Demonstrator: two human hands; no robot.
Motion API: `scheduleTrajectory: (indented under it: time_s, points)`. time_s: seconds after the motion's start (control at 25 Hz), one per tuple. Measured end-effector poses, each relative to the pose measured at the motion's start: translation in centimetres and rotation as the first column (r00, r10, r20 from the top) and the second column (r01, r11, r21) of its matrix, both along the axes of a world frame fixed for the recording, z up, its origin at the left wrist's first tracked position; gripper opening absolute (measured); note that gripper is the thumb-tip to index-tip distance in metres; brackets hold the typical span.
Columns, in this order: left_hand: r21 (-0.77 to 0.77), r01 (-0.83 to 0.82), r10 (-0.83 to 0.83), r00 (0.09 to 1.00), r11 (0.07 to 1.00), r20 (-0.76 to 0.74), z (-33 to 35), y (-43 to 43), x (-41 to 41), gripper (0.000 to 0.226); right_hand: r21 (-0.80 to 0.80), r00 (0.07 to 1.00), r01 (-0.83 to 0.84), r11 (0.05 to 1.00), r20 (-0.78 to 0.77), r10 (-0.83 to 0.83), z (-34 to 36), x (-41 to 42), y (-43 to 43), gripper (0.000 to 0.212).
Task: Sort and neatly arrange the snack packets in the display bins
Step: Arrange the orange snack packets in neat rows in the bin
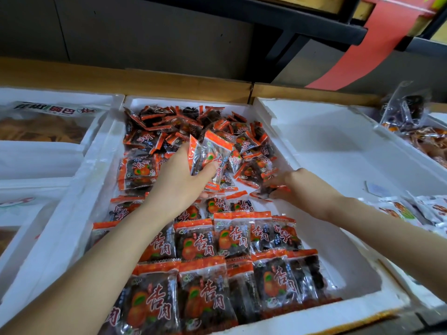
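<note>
In the middle white foam bin point(72, 201), the left hand point(179, 182) clamps a small stack of snack packets point(210, 153) upright over the loose heap point(169, 122) at the bin's far end, with neat rows point(232, 238) at its near end. They look light, crinkly and slippery, best pinched across the flat faces. The right hand point(294, 187), by the bin's right wall, is blurred over a stray packet point(262, 191); I cannot tell whether it grips.

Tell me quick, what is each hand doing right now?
Left hand: grips a few orange-and-clear plastic snack packets.
Right hand: blurred among loose packets; grip cannot be told.
</note>
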State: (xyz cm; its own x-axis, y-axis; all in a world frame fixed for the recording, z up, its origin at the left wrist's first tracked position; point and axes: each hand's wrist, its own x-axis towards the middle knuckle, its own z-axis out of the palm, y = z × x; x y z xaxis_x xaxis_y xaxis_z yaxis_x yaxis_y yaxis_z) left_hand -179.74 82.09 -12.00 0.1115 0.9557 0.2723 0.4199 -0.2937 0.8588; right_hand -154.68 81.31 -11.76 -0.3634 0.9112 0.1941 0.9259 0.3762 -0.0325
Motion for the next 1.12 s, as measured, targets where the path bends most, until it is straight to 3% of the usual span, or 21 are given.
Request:
scheduleTrajectory:
  time_s: [0.16, 0.28, 0.4, 0.52, 0.84, 1.04, 1.12]
  points:
    - [-0.008, -0.003, 0.003, 1.0, 1.0, -0.02, 0.0, 0.0, 0.0, 0.06, 0.19, 0.98, -0.049, 0.981, 0.199, 0.01, -1.5, -0.4, 0.5, 0.013]
    - [-0.009, 0.006, -0.007, 1.0, 1.0, -0.026, 0.0, 0.0, 0.1, 0.06, 0.167, 0.966, -0.091, 0.982, 0.254, 0.046, -2.4, -0.5, 0.8, 0.014]
    - [-0.007, 0.015, -0.015, 1.0, 1.0, -0.018, 0.1, -0.2, 0.1, 0.055, -0.07, 0.976, -0.114, 0.991, 0.178, 0.125, -2.2, -0.1, 0.5, 0.026]
    - [-0.008, 0.004, -0.004, 0.999, 1.0, -0.032, 0.1, -0.2, 0.1, 0.058, -0.241, 0.995, -0.094, 0.966, 0.017, 0.101, -1.3, 0.2, 0.4, 0.032]
    - [-0.024, 0.01, -0.01, 1.0, 1.0, 0.007, 0.0, -0.1, 0.1, 0.056, -0.25, 0.999, -0.035, 0.968, -0.014, 0.032, -1.7, -0.3, 0.8, 0.036]
    - [-0.163, 0.125, -0.079, 0.962, 0.979, 0.26, -0.2, -0.3, 0.2, 0.041, 0.012, 0.954, 0.155, 0.988, -0.261, -0.146, 0.1, -1.2, 4.2, 0.053]
    - [-0.2, 0.12, -0.062, 0.959, 0.972, 0.275, -0.4, -0.1, 0.2, 0.048, -0.004, 0.952, 0.241, 0.971, -0.195, -0.237, -0.2, -1.7, 6.5, 0.059]
